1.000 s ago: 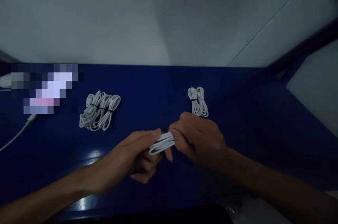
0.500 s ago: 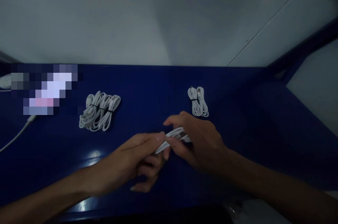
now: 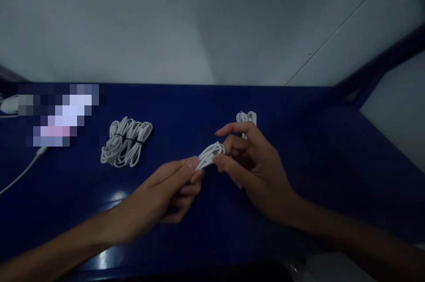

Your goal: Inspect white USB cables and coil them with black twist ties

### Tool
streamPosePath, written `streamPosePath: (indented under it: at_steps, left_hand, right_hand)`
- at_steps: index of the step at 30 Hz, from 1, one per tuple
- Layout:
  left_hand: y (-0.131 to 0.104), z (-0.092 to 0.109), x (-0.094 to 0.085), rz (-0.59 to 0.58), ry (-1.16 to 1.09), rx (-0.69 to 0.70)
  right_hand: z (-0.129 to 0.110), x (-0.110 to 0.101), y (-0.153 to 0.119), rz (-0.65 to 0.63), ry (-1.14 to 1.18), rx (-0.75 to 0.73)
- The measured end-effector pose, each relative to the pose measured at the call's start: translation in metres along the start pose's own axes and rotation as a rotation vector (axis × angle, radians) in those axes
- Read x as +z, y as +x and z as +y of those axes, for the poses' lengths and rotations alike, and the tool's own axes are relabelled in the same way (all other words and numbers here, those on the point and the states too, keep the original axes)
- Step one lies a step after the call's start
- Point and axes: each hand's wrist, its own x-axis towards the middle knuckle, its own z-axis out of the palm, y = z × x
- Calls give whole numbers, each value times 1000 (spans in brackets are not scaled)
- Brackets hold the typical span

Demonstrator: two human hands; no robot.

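Note:
A coiled white cable [image 3: 210, 154] is held above the middle of the blue table. My left hand [image 3: 175, 187] pinches its left end between thumb and fingers. At the coil's right end, the thumb and a finger of my right hand [image 3: 254, 162] touch it, while the index finger is raised and apart. Several bundled white cables with black ties [image 3: 128, 140] lie to the left. Partly hidden behind my right hand is another white cable bundle [image 3: 246, 117].
A bright blurred-out object [image 3: 71, 111] lies at the far left of the blue table [image 3: 186, 113], with a white cable [image 3: 20, 178] running from it. Beside it is a white item [image 3: 9, 105]. A pale wall [image 3: 166, 29] rises behind the table.
Both hands have moved slightly up with the coil. My right hand's index finger has lifted away, showing more of the coil and covering more of the right bundle.

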Motion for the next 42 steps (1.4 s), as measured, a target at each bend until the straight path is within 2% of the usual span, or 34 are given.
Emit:
streamPosePath:
  at_steps: [9, 21, 24, 28, 30, 33, 36, 42]
  left_hand:
    - [1, -1, -1, 38, -2, -22]
    - [-2, 7, -1, 20, 51, -59]
    - [-4, 9, 5, 77, 139, -49]
    - [-8, 9, 13, 200, 474, 51]
    - [-9, 9, 16, 183, 597, 98]
    - [-10, 9, 18, 130, 660, 137]
    - [-10, 7, 21, 83, 570, 112]
    - [-1, -1, 22, -58, 42, -74]
  right_hand:
    - [-3, 2, 2, 110, 34, 51]
    - [4, 1, 1, 95, -82, -102]
    - [4, 0, 1, 81, -267, -224]
    - [6, 1, 2, 61, -575, -461]
    - [7, 3, 2, 76, -706, -529]
    - [8, 7, 3, 67, -861, -599]
    - [9, 9, 3, 42, -902, -668]
    - [11, 12, 5, 85, -845, -724]
